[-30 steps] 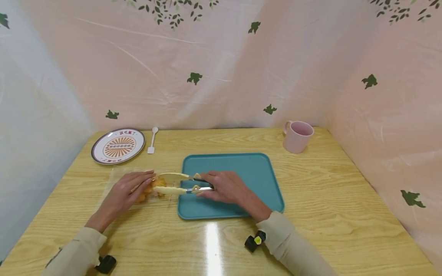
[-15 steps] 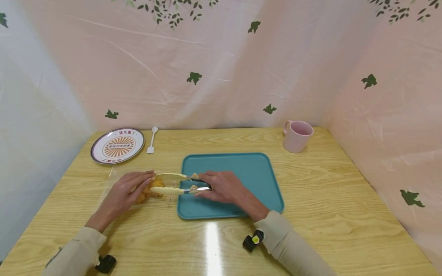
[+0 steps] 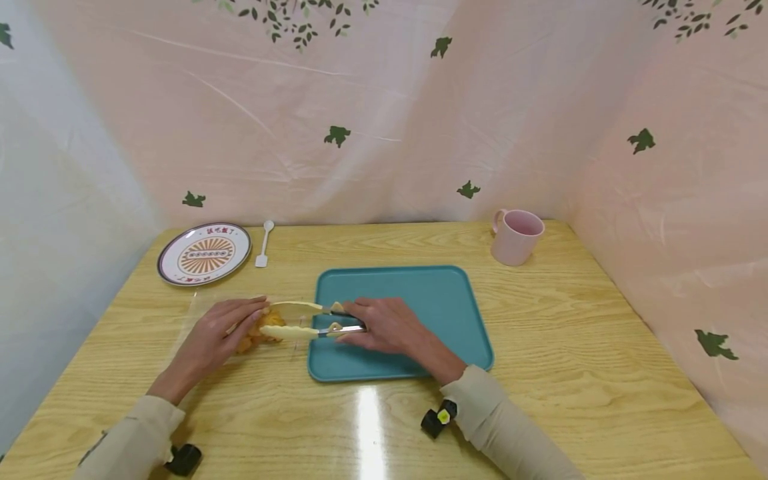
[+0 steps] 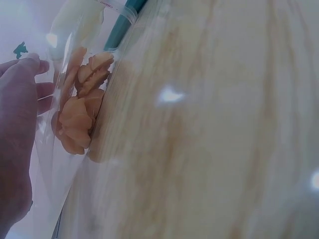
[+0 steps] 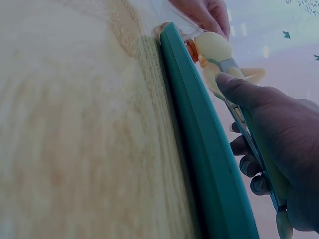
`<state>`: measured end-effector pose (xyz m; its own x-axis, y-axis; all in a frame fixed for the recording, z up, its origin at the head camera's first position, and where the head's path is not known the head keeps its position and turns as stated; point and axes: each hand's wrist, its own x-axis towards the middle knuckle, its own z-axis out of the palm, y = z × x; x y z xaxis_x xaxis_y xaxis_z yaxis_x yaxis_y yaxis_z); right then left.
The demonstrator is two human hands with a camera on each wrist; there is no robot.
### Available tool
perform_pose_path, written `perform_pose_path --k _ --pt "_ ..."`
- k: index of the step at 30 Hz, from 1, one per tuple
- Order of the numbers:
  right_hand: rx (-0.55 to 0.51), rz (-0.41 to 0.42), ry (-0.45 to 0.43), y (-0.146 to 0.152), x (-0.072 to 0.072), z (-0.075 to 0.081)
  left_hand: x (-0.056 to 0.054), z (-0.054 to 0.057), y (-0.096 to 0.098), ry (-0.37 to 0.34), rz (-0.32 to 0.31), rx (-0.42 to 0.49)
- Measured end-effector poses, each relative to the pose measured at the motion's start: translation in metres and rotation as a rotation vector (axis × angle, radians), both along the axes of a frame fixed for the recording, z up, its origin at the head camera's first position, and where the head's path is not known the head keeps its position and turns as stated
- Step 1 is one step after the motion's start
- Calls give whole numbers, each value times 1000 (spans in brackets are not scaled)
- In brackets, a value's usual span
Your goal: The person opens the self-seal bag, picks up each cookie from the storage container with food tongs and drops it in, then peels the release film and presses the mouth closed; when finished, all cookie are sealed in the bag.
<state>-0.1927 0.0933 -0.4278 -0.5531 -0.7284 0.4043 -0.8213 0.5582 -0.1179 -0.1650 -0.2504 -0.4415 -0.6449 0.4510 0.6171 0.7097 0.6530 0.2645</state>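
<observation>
My left hand [image 3: 210, 339] pinches a clear plastic zip bag [image 4: 47, 174] lying left of the tray. Inside are several orange, ruffled pieces that look like bread or fried food [image 4: 77, 119], also showing beside the fingers in the head view. My right hand [image 3: 387, 323] grips tongs [image 3: 291, 332] with cream-coloured heads and metal arms, held over the tray. The tong heads point left and reach into the bag mouth, spread apart around the orange pieces. Whether they touch the food cannot be told. In the right wrist view the thumb lies along the tongs' upper arm.
A teal tray [image 3: 414, 283] lies mid-table under the right hand. Back left are a round patterned plate [image 3: 180, 267] and a small white spoon [image 3: 265, 245]. A pink mug [image 3: 515, 243] stands back right. Pink fabric walls [image 3: 390, 160] border the wooden table [image 3: 570, 347].
The right hand and the tongs have shifted slightly left, bringing the tong heads a little deeper over the orange pieces. The left hand and the bag stay about where they were.
</observation>
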Motion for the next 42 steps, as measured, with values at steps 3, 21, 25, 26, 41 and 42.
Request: perform_pose_path --k 3,21,25,26,41,42 --pt "-3 2 -12 0 0 0 0 0 0 -5 1 -2" --pt "-1 14 18 -2 -2 -2 2 1 0 -13 22 -28" --pt "0 14 14 -3 -2 -2 2 1 -1 -11 14 -22" --pt "-1 15 13 -3 -2 -2 2 1 -1 -11 12 -20" --pt "5 -12 -5 4 0 -1 2 0 -1 -7 27 -29" --pt "7 -14 -10 5 0 -1 2 0 0 -9 28 -29"
